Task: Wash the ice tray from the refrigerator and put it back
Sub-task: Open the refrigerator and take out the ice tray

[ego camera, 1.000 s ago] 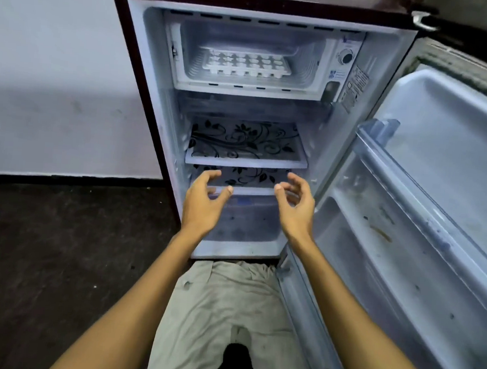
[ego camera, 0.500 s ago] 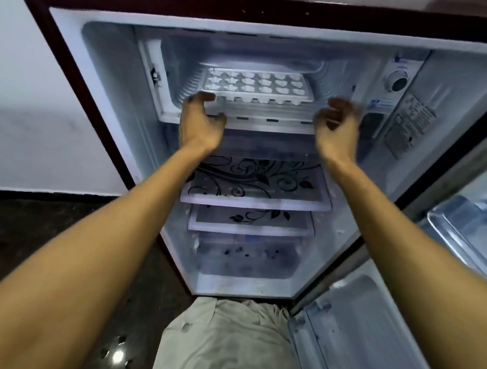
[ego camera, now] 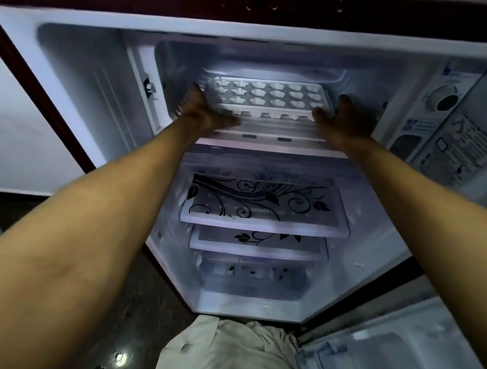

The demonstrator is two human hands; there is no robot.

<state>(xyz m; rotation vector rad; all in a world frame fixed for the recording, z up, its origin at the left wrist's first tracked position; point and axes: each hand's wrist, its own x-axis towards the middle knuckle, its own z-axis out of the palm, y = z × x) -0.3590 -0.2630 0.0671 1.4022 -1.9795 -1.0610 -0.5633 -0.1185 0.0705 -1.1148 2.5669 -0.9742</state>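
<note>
We now have both hands inside the freezer box (ego camera: 170, 62) at the top of the fridge (ego camera: 69, 83); half a second ago they were only at its front lip, and a second ago down by the lower shelves; so the taking-out step has begun. The ice tray (ego camera: 268, 99) lies on the freezer floor between them; our left hand (ego camera: 203, 109) touches its left end, our right hand (ego camera: 343, 118) its right end; whether the fingers have closed on it we cannot tell. Washing and returning remain.
</note>
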